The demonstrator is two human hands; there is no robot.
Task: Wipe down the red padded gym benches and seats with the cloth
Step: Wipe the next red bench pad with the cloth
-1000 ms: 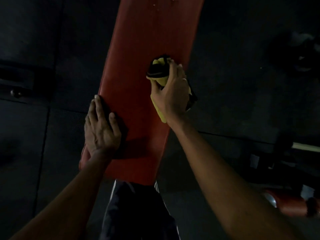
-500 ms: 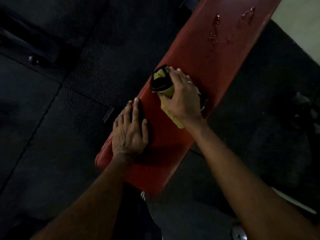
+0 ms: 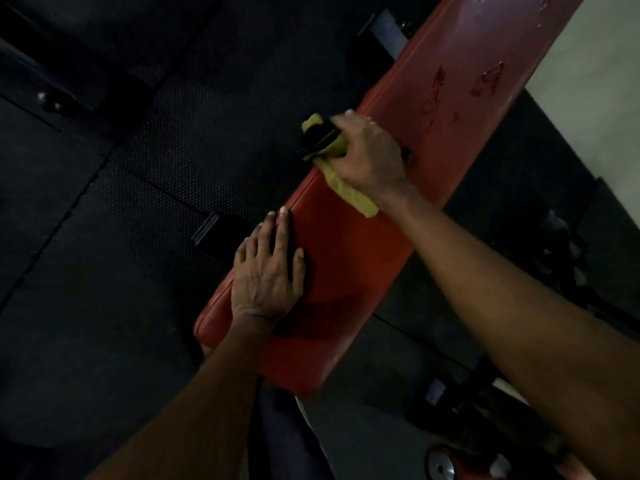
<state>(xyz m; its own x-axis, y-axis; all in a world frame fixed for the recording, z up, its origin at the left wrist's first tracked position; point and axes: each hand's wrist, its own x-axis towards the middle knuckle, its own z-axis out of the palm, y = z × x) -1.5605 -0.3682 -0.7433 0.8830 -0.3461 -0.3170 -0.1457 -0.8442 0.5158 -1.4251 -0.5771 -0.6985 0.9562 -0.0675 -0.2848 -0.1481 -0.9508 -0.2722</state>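
Observation:
A long red padded bench (image 3: 349,278) runs from the lower middle up to the top right. Its far part carries wet drops and scuffs (image 3: 485,81). My right hand (image 3: 370,157) grips a bunched yellow and black cloth (image 3: 329,147) and holds it against the pad's left edge. A yellow tail of the cloth trails back under my wrist. My left hand (image 3: 266,275) rests flat on the pad near its close end, fingers straight and pointing up the bench.
Dark rubber floor mats (image 3: 121,237) lie left of the bench. Metal frame parts (image 3: 388,29) show under the bench at the top. Dark gym gear (image 3: 561,251) sits at right, and a red and metal piece (image 3: 446,465) at the bottom right.
The view has swung, so the bench now slants to the upper right. My right hand with the cloth has slid to the pad's left edge. My left hand stays flat on the pad.

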